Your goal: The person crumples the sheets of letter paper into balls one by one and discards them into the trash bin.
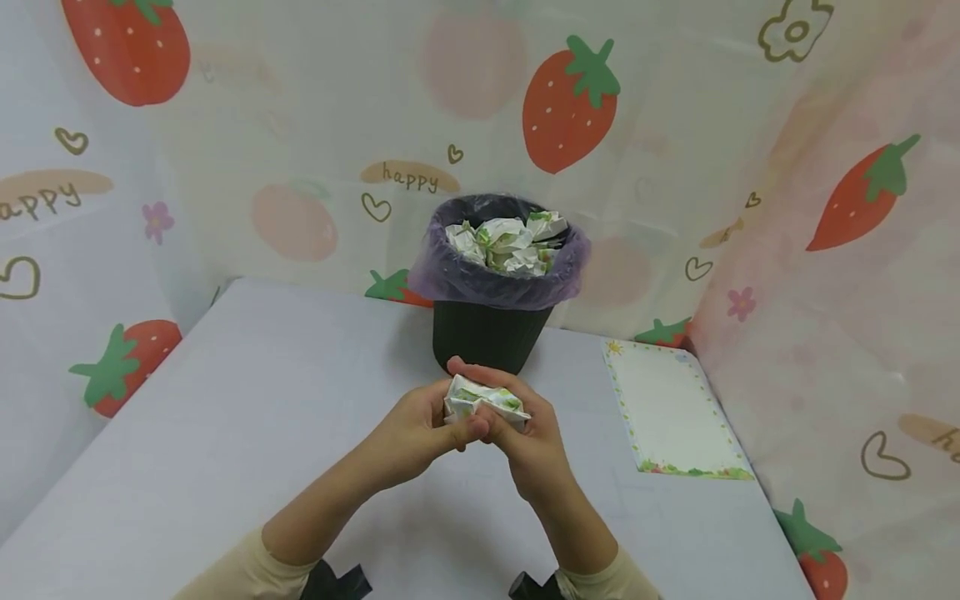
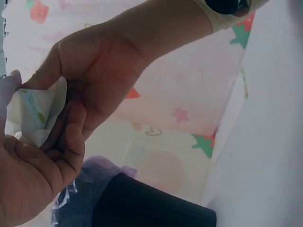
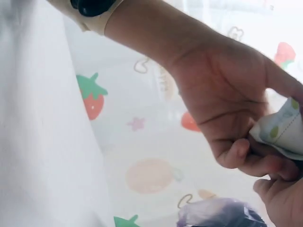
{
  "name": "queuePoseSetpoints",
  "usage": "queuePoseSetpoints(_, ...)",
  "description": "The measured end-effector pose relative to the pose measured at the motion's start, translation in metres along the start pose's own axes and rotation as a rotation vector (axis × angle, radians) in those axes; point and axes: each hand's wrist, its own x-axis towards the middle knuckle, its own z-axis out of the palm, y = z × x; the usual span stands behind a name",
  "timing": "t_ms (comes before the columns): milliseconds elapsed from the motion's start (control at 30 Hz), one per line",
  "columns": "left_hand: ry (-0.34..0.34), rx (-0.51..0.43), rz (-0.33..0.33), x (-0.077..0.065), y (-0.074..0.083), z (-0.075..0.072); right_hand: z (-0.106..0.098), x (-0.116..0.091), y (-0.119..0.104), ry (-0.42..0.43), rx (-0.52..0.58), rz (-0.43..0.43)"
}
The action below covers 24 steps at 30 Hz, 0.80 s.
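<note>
Between both hands is a crumpled sheet of paper (image 1: 486, 398), white with green leaf marks and a dotted line. My left hand (image 1: 408, 433) grips its left side, the thumb across the near face. From the other side my right hand (image 1: 528, 433) holds it, fingers curled behind and thumb in front. The two thumbs meet at the paper's near edge. In the left wrist view a folded corner of the paper (image 2: 40, 111) shows between the hands; the right wrist view shows another corner (image 3: 284, 130).
Just beyond the hands stands a black bin (image 1: 483, 333) with a purple liner bag (image 1: 498, 287), full of several crumpled papers (image 1: 506, 242). A flat sheet with a flowered border (image 1: 678, 408) lies at the right of the white table (image 1: 247, 417). Strawberry-print curtains (image 1: 337, 83) surround the table.
</note>
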Motion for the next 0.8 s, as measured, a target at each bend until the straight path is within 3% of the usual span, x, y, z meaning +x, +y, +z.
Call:
queuePoseSetpoints(167,-0.02,-0.033,0.056,0.001,0.004,-0.004,-0.008,0.0,-0.009,-0.036,-0.145,0.045)
queuePoseSetpoints(333,0.034,-0.123,0.125,0.0,0.008,-0.009,-0.013,-0.001,-0.014,0.082,-0.361,0.072)
queuePoseSetpoints(433,0.1,-0.102,0.139,0.0,0.008,-0.011,-0.012,-0.002,-0.013,0.152,-0.346,0.112)
queuePoseSetpoints(567,0.175,-0.056,0.132,0.002,0.005,-0.01,-0.009,-0.002,-0.01,0.169,-0.284,0.157)
queuePoseSetpoints(800,0.222,-0.227,0.172,0.007,-0.003,-0.001,-0.003,0.0,-0.005,0.207,-0.342,0.092)
